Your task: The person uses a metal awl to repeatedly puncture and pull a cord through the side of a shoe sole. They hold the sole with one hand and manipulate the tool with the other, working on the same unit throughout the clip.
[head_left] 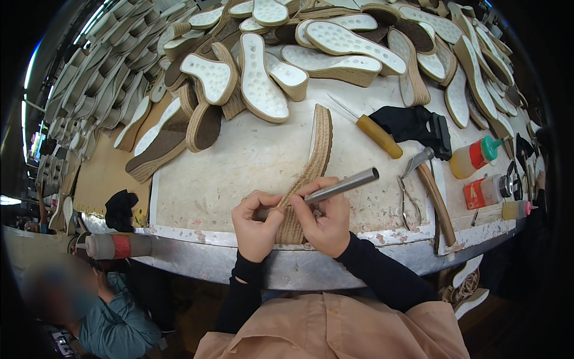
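Observation:
A wedge shoe sole (323, 140) with braided rope sides stands on edge at the near side of the worktable, its thick heel end toward me. My left hand (257, 222) is closed, thumb and fingers pinching the braid on the sole's left side. My right hand (327, 220) is closed around a metal tube-like tool (347, 184), whose free end points up and right. Its thumb and fingertips press against the braid close to the left fingertips. The tool's lower end is hidden by the hand.
Many wedge soles (260, 84) are heaped at the back. An awl (379, 136), black cloth (400, 122), pliers (408, 203), hammer (436, 203) and green-capped bottle (475, 157) lie or stand right. A grey bottle (119, 246) lies left, beside a seated person (116, 314).

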Demonstrator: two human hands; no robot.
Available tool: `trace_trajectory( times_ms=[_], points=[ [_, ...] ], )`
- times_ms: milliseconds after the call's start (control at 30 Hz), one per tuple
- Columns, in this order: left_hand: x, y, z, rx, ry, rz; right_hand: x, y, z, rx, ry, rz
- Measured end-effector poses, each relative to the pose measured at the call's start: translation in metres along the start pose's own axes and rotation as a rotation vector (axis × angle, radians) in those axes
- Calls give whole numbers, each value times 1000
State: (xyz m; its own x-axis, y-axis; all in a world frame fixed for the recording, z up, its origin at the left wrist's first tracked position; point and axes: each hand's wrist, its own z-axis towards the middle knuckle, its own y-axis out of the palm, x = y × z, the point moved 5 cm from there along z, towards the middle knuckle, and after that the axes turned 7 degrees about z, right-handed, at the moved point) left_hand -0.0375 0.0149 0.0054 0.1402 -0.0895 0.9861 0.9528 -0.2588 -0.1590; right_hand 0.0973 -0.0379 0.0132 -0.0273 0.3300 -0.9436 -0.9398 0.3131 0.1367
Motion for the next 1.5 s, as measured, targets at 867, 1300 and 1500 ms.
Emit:
trace_trajectory(
  times_ms=[867, 1300, 1500],
  points=[
    [1, 2, 2, -2, 3, 6, -4, -8, 16, 118, 172, 395],
    [5, -14, -1, 71, -113, -213, 8, -90, 35, 464, 179, 518],
    [66, -21, -37, -30, 79, -182, 22, -94, 36, 407, 232, 415]
  ],
)
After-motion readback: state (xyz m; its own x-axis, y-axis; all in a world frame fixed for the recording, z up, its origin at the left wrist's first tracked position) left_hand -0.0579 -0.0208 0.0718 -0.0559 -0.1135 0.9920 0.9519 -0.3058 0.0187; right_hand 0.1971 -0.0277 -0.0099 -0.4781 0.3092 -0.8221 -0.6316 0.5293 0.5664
